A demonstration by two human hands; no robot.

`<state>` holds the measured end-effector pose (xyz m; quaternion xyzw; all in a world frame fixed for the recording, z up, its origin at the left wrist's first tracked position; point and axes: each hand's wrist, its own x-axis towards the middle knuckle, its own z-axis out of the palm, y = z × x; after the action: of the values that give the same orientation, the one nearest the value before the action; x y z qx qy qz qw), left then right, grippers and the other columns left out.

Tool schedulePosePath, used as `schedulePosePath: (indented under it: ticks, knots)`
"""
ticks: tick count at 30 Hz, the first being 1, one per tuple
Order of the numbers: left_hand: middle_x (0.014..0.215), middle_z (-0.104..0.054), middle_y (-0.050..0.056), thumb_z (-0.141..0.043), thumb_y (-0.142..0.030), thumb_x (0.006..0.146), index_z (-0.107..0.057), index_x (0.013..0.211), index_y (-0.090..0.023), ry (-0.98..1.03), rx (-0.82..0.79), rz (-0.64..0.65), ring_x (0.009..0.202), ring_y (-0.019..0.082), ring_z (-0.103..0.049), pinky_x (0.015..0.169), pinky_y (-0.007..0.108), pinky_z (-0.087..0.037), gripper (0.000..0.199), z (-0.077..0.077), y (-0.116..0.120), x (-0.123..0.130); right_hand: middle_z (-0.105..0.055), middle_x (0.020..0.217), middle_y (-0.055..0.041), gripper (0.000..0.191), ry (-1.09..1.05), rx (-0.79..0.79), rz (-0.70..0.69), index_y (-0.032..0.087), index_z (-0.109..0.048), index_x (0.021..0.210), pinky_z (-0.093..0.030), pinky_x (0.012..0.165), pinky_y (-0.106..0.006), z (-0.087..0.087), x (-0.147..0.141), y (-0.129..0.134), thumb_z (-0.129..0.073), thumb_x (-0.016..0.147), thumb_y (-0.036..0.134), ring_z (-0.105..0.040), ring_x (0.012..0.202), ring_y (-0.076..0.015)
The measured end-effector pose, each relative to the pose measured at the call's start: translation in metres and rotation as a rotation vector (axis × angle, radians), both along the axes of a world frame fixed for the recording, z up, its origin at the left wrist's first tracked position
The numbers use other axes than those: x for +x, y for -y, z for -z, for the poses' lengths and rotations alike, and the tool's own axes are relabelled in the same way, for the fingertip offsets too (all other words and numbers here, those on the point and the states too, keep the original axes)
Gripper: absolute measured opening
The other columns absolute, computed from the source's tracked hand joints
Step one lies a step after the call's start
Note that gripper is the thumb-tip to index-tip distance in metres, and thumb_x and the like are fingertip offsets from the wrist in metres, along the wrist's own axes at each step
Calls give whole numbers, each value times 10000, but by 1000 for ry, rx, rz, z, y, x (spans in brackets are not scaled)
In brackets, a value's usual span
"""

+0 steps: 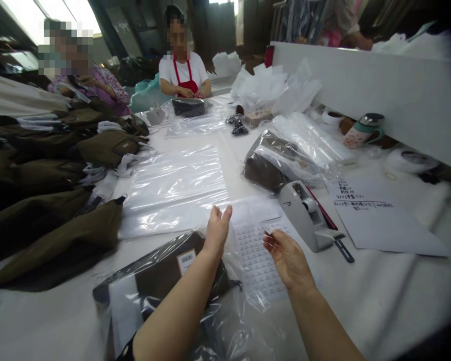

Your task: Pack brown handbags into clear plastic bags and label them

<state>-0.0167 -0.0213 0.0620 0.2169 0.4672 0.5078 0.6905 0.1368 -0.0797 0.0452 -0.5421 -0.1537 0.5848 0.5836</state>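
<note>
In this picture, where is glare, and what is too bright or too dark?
Head view: glare streaks the flat clear bags and the bagged dark item; head view: the upper-left window looks washed out; head view: the right corners fade to black.

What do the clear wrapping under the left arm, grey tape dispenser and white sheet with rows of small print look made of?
Clear crinkled wrapping: probably thin plastic film, glossy, with bright streaks along folds.
Grey tape dispenser: likely hard plastic, its body smoothly curved.
White printed sheet: apparently matte paper, thin and flat.
</note>
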Motion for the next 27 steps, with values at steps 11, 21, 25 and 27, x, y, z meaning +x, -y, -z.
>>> schedulePosePath:
  ticks: [11,21,25,27]
  knots:
    - [1076,-605,87,-576,-107,761,-576,1065,-206,-1551,870,-71,1100,241,-501,988,439,-402,320,-35,243,-145,-312,400,108,341,25,37,-894,169,-551,687,-130,328,-160,-81,-144,43,-740,638,449,-188,331,-12]
    - [1374,-442,85,-517,-423,845,-437,1316,-264,-1741,337,-41,1298,353,-301,1043,616,-244,504,0,256,-212,-368,361,103,252,494,82,-1418,196,-530,718,-142,285,-168,-74,-289,56,-581,733,443,-219,278,-42]
    - [1393,-420,80,-493,-449,854,-405,1338,-283,-1696,334,-7,1316,350,-273,1049,625,-209,519,4,258,-217,-391,349,91,223,639,82,-1440,189,-543,735,-152,277,-174,-60,-297,42,-521,794,403,-235,259,-52]
    - [1386,-428,80,-489,-457,856,-409,1334,-281,-1686,356,-6,1313,348,-276,1046,626,-208,516,6,259,-221,-398,345,86,227,687,70,-1460,185,-548,749,-158,271,-178,-58,-299,37,-486,827,389,-241,247,-58]
